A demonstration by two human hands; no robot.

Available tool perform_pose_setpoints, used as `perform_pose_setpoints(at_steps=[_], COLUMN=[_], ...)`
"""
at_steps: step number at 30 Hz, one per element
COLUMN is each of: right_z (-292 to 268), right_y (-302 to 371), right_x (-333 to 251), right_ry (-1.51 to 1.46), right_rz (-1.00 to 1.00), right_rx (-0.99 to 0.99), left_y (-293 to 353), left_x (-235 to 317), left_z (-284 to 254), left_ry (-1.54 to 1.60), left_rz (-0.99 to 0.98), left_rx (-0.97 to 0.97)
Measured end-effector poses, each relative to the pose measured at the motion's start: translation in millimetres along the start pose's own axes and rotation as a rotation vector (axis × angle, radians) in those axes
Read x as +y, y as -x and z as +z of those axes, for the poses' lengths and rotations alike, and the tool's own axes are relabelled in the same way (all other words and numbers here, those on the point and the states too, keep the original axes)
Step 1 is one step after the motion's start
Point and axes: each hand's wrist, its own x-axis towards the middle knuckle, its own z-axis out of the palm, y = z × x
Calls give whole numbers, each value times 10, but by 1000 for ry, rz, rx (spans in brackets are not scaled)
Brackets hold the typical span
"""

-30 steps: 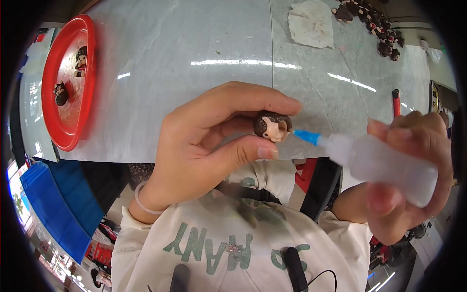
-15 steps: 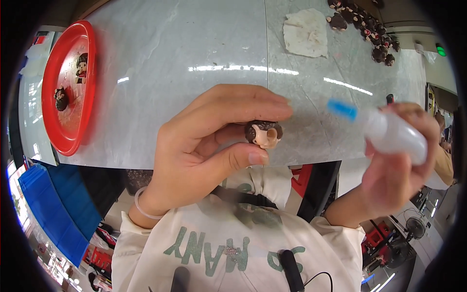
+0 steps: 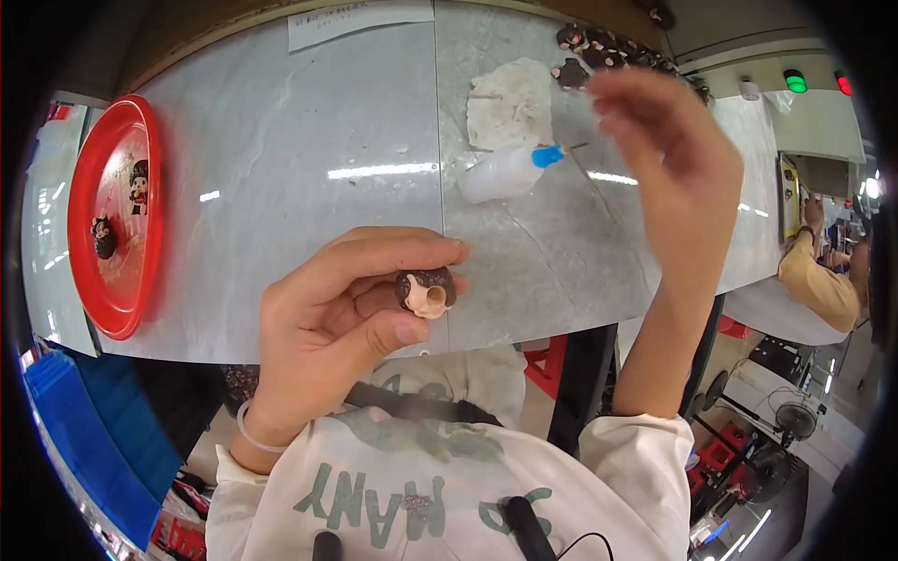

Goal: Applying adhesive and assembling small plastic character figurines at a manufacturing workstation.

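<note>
A: What is the biggest thing?

B: One grey table (image 3: 299, 159). On its left side sits one red tray (image 3: 117, 309) with two small dolls (image 3: 138, 184) in it.

A: How many hands?

B: Two. The left hand (image 3: 341, 327) is in the middle, over the near edge of the table. Its fingers (image 3: 393, 262) are pinched tight on one little doll head (image 3: 427, 291), brown with a pale face. The right hand (image 3: 669, 168) is up in the air on the right, blurry, with its fingers spread apart and nothing in them.

A: What else is on the table?

B: One white cloth (image 3: 510, 103) at the far side. One white squeeze bottle (image 3: 505, 172) with a blue tip lies on its side just beside the cloth. A pile of small brown doll parts (image 3: 608, 51) lies behind the cloth. I cannot count them.

A: Is anything in the way?

B: The right hand hides part of the table and some of the pile.

A: Anyone else?

B: One person in a yellow sleeve (image 3: 818, 280), far right.
</note>
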Motion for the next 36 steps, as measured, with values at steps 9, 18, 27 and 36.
perform_pose_setpoints(at_steps=[9, 18, 27, 36], right_z=[-72, -179, 160, 365], right_y=[-163, 327, 404, 445], right_x=[41, -211, -458, -530], right_ry=[235, -747, -496, -268], right_rz=[2, 226, -34, -302], right_rx=[-131, -197, -278, -168], left_y=[27, 27, 1, 41], left_x=[45, 57, -1, -70], left_z=[-48, -72, 15, -96], left_ry=[41, 146, 90, -166], left_rz=[-51, -139, -70, 109], left_rx=[-13, -62, 95, 58])
